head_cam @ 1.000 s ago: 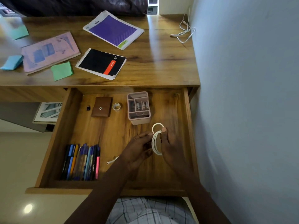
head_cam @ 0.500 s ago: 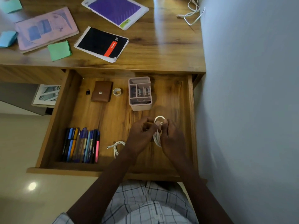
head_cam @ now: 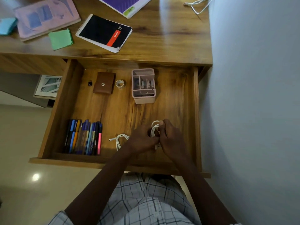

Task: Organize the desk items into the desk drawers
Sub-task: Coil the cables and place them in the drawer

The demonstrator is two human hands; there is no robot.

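From the head camera, the open drawer [head_cam: 196, 111] fills the middle of the view, and both hands meet over its floor at about five o'clock. The right hand [head_cam: 172, 140] has thumb and fingers closed around a coil of white cable [head_cam: 154, 129], pinching its loops upright, seemingly so that they cannot spring apart. The left hand [head_cam: 141, 141] is curled closed against the coil's lower side; it appears to be tucking or winding the loose end, though the fingertips are hidden behind the knuckles. The bundle sits just above the drawer floor, probably because it is about to be set down there. A second white cable [head_cam: 119, 140] lies loosely folded at the left hand's nine o'clock, beside the row of pens [head_cam: 84, 137] lined up along the front left. At twelve o'clock of the hands stands a pink organizer box [head_cam: 143, 86], with a tape roll [head_cam: 120, 83] and brown pouch [head_cam: 103, 85] to its left. On the desk top [head_cam: 170, 38] above, a black notebook [head_cam: 103, 32], green sticky notes [head_cam: 60, 38], a pink book [head_cam: 47, 18] and another white cord [head_cam: 197, 5] at one o'clock are yet to be stowed.
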